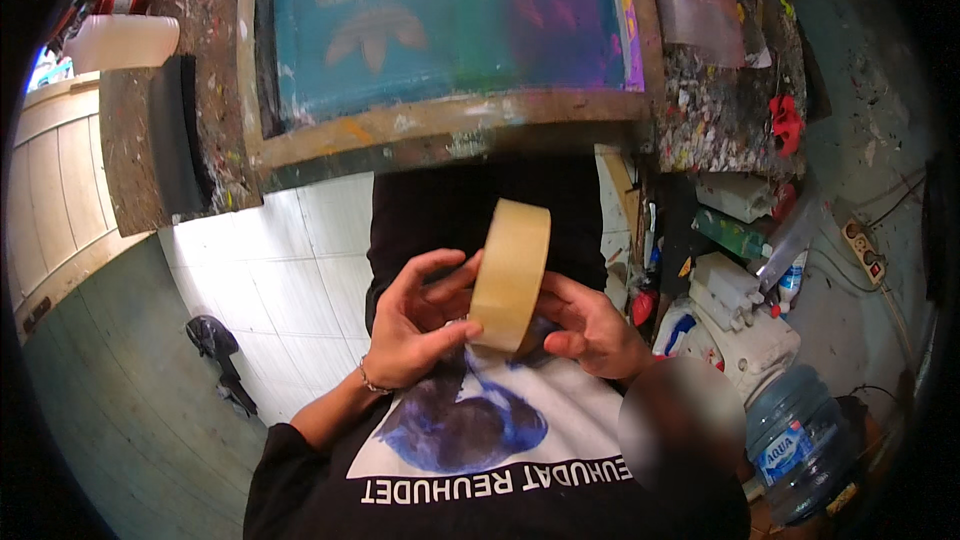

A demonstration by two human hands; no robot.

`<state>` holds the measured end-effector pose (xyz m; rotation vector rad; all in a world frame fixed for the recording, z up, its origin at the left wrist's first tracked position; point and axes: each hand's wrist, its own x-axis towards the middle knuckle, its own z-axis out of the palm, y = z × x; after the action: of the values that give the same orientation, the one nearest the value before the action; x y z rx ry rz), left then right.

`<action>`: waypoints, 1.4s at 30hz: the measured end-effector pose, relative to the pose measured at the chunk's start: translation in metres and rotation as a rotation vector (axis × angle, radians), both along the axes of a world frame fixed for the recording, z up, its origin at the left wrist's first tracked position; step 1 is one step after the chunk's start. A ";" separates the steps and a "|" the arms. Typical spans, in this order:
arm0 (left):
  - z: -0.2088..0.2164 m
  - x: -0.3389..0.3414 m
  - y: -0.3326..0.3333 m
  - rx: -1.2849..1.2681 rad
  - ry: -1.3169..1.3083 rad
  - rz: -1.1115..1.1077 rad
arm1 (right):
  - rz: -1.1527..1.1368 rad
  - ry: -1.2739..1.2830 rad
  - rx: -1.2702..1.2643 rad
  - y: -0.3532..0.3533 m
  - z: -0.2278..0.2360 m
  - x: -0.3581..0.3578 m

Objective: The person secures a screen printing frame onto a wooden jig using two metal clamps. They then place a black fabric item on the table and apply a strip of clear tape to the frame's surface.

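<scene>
A wide roll of yellowish packing tape [512,275] is held upright and slightly tilted in front of my shirt, between my two hands. My left hand [415,315] grips its left side, thumb on the near lower edge and fingers curled behind. At the right side, my right hand [595,330] has its fingers bent against the roll; their tips are partly hidden behind it. Beyond the hands, a wooden screen-printing frame [450,120] with blue-green and purple mesh [400,50] lies on the work table.
Paint-spattered boards [715,120] flank the frame. A dark strip [182,135] lies on the left board, and a red object [785,125] sits on the right one. Low at right stand a large blue water bottle [800,445] and white containers [725,290]. A power strip [862,250] lies farther right.
</scene>
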<state>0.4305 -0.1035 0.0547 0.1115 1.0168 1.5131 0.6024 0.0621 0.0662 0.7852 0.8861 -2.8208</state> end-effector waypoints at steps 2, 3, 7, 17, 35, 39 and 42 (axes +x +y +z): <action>0.004 -0.005 -0.003 -0.001 0.103 -0.109 | -0.026 -0.122 0.061 -0.008 0.001 -0.012; 0.003 -0.007 -0.004 0.032 0.220 -0.172 | -0.037 -0.188 0.089 -0.010 0.002 -0.016; -0.001 -0.037 0.004 0.086 0.314 -0.115 | 0.035 -0.153 0.415 -0.006 -0.002 -0.027; -0.007 -0.034 0.022 -0.114 0.274 -0.122 | 0.201 -0.256 0.918 -0.009 -0.010 -0.044; -0.018 -0.032 0.007 -0.375 0.271 0.069 | 0.334 -0.134 1.412 -0.024 -0.024 -0.047; -0.018 -0.031 0.006 -0.346 0.318 0.072 | 0.306 -0.113 1.441 -0.024 -0.026 -0.046; -0.017 -0.032 0.008 -0.332 0.263 0.091 | 0.278 -0.148 1.303 -0.021 -0.025 -0.048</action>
<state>0.3985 -0.0950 0.0373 0.0287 1.4886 1.4133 0.5543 0.0410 0.0408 0.7832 2.5295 -1.6299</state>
